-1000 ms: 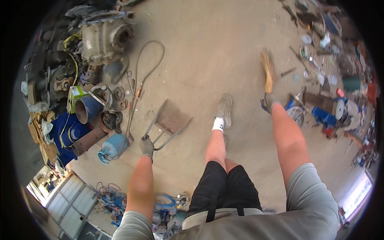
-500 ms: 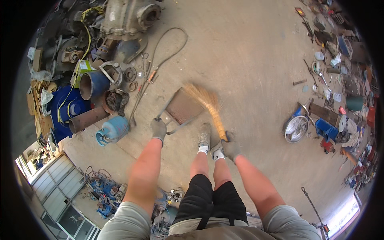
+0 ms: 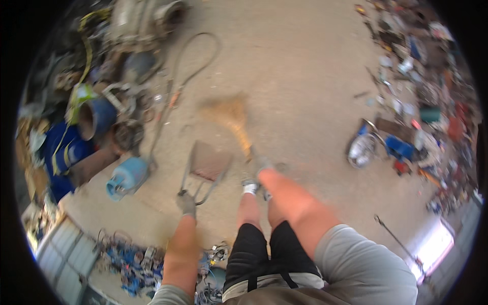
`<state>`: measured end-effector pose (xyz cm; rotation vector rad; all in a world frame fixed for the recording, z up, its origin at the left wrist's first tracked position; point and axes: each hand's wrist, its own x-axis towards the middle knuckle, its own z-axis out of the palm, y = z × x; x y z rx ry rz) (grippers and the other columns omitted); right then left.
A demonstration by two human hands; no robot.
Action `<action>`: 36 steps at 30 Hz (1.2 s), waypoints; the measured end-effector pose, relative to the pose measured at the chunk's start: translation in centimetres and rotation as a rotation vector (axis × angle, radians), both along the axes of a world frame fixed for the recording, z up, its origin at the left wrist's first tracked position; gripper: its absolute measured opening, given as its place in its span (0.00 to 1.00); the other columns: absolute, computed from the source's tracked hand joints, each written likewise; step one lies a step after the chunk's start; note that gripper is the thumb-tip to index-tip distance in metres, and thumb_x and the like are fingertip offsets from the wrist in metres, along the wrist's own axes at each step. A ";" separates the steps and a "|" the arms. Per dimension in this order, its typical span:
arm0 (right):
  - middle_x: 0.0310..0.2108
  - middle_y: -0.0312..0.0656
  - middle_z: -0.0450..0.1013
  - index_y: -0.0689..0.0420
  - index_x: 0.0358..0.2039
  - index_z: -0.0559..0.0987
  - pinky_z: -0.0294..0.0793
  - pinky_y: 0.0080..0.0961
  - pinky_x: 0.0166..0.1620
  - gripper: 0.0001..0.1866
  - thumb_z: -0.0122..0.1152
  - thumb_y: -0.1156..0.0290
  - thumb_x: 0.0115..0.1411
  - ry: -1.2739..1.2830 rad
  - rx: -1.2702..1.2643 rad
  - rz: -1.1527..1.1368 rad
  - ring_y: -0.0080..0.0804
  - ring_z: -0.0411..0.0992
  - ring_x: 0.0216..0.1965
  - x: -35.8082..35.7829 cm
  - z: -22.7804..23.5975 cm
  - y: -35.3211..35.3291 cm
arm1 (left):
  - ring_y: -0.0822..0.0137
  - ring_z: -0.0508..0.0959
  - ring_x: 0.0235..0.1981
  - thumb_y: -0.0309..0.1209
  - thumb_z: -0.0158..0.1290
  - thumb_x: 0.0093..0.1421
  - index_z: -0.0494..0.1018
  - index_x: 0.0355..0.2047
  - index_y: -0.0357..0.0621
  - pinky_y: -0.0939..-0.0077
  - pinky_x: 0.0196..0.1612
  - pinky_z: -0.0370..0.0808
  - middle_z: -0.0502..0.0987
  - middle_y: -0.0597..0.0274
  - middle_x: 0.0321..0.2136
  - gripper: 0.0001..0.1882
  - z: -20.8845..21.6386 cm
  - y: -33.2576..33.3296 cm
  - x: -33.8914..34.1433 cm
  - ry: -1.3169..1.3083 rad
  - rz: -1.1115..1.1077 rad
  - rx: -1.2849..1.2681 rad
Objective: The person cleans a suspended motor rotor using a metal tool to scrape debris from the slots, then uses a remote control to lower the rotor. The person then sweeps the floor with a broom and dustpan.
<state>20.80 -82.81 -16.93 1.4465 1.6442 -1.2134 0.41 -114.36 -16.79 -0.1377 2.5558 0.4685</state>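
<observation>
In my gloved right hand (image 3: 261, 161), closed round its handle end, is a straw broom (image 3: 231, 119). Its fanned bristles point ahead and to the left over the concrete floor, blurred by motion. My left hand (image 3: 186, 203), also in a grey glove, grips the bent metal handle frame of a dustpan (image 3: 211, 161). The pan is a flat, rust-brown scoop, lying between the broom and my left forearm. A gap of bare floor separates the bristles from the pan. Whether dirt lies in the pan is too blurred to tell.
On the left stand a light-blue gas cylinder (image 3: 127, 175), a blue pipe piece (image 3: 96, 119), heavy machine parts and a looped cable (image 3: 203, 36). Scrap, a shiny round metal part (image 3: 362, 150) and blue pieces line the right. A chain (image 3: 399, 243) hangs at lower right.
The broom has swung forward and left, away from the dustpan, as my right arm reached ahead. The dustpan and my left hand have come nearer to me and slightly left. The view has shifted.
</observation>
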 end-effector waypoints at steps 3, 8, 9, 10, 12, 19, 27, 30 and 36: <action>0.55 0.59 0.75 0.53 0.65 0.73 0.74 0.47 0.56 0.29 0.59 0.62 0.63 0.041 -0.227 0.035 0.56 0.74 0.56 5.7 4.2 -4.4 | 0.44 0.82 0.35 0.33 0.50 0.66 0.78 0.39 0.28 0.51 0.38 0.76 0.81 0.36 0.32 0.16 -1.6 -0.7 -0.4 0.005 0.002 0.001; 0.50 0.59 0.79 0.50 0.72 0.64 0.76 0.43 0.54 0.37 0.61 0.56 0.65 0.242 0.214 -0.378 0.53 0.79 0.52 14.2 5.9 -4.5 | 0.43 0.82 0.33 0.34 0.51 0.66 0.77 0.37 0.26 0.49 0.36 0.74 0.81 0.36 0.30 0.17 -2.0 -1.4 -2.3 -0.050 0.105 0.036; 0.48 0.60 0.80 0.49 0.74 0.60 0.77 0.43 0.52 0.39 0.60 0.55 0.65 0.292 0.329 -0.536 0.52 0.80 0.50 15.2 4.8 -3.8 | 0.46 0.80 0.28 0.33 0.52 0.66 0.76 0.37 0.25 0.50 0.33 0.73 0.80 0.38 0.27 0.16 -1.5 -2.0 -2.6 -0.038 0.014 0.029; 0.44 0.56 0.81 0.49 0.74 0.59 0.78 0.40 0.43 0.38 0.60 0.57 0.67 0.121 0.233 -0.635 0.47 0.80 0.42 17.0 3.4 -2.1 | 0.48 0.78 0.27 0.33 0.52 0.66 0.76 0.37 0.26 0.50 0.33 0.72 0.79 0.39 0.27 0.16 -0.8 -2.9 -2.8 -0.005 -0.067 0.041; 0.37 0.52 0.82 0.52 0.72 0.64 0.76 0.36 0.30 0.32 0.57 0.59 0.69 0.141 0.197 -0.969 0.38 0.79 0.29 20.9 0.4 2.4 | 0.52 0.76 0.24 0.32 0.52 0.66 0.76 0.36 0.26 0.51 0.31 0.72 0.79 0.41 0.26 0.15 0.0 -4.2 -3.3 -0.023 -0.138 0.080; 0.46 0.41 0.82 0.49 0.55 0.78 0.81 0.35 0.42 0.16 0.48 0.61 0.73 -0.532 0.518 0.019 0.37 0.80 0.44 33.0 -7.6 24.9 | 0.65 0.72 0.21 0.30 0.50 0.68 0.79 0.45 0.35 0.65 0.24 0.69 0.76 0.58 0.24 0.12 1.7 -9.8 -3.8 -0.067 -0.053 0.020; 0.50 0.50 0.78 0.56 0.65 0.66 0.78 0.39 0.49 0.27 0.57 0.62 0.68 -0.190 0.672 -0.317 0.44 0.78 0.48 31.2 -16.6 23.4 | 0.75 0.67 0.14 0.28 0.46 0.71 0.78 0.46 0.40 0.74 0.16 0.63 0.68 0.69 0.19 0.12 5.7 -9.8 -1.6 -0.100 0.051 0.198; 0.52 0.54 0.76 0.59 0.68 0.62 0.76 0.41 0.51 0.34 0.60 0.63 0.66 0.015 0.509 -0.383 0.47 0.77 0.49 25.4 -14.2 6.5 | 0.74 0.67 0.13 0.27 0.45 0.71 0.77 0.46 0.40 0.74 0.15 0.63 0.67 0.68 0.18 0.12 5.7 -8.5 -1.2 -0.093 0.040 0.060; 0.37 0.49 0.79 0.54 0.73 0.61 0.78 0.36 0.35 0.38 0.63 0.65 0.64 0.281 0.319 -0.458 0.39 0.78 0.31 16.5 -2.8 -19.9 | 0.70 0.70 0.13 0.28 0.47 0.68 0.78 0.43 0.38 0.70 0.16 0.65 0.69 0.65 0.18 0.11 4.1 -9.1 -1.6 -0.020 -0.018 0.086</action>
